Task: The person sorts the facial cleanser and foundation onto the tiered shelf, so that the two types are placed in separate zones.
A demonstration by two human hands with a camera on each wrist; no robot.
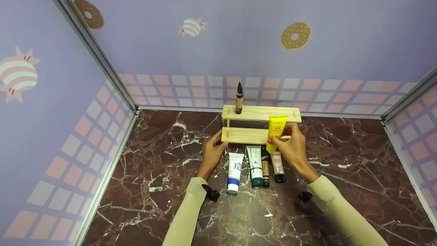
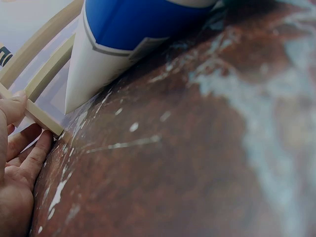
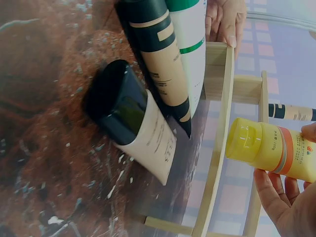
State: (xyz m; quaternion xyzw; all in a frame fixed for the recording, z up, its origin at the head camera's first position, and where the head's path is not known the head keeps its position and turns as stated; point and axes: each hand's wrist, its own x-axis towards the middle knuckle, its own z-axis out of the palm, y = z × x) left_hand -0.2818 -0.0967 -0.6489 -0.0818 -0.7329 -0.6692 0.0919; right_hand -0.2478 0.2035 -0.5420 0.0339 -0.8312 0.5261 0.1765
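A two-tier pale wooden rack stands near the back wall. At its left end my left hand grips the lower shelf, thumb at the front corner and fingers round the side. My right hand holds a yellow squeeze tube, cap down, in front of the lower shelf's right part. In the right wrist view, the yellow cap overlaps the shelf edge, and the fingers lie along the tube's side. A slim dark bottle with a pointed tip stands upright on the upper shelf, towards the left.
Before the rack lie a white tube with a blue band, a white tube with a green cap, a black-and-beige pointed bottle and a beige BB tube with a black cap. Purple patterned walls enclose the dark marbled tabletop.
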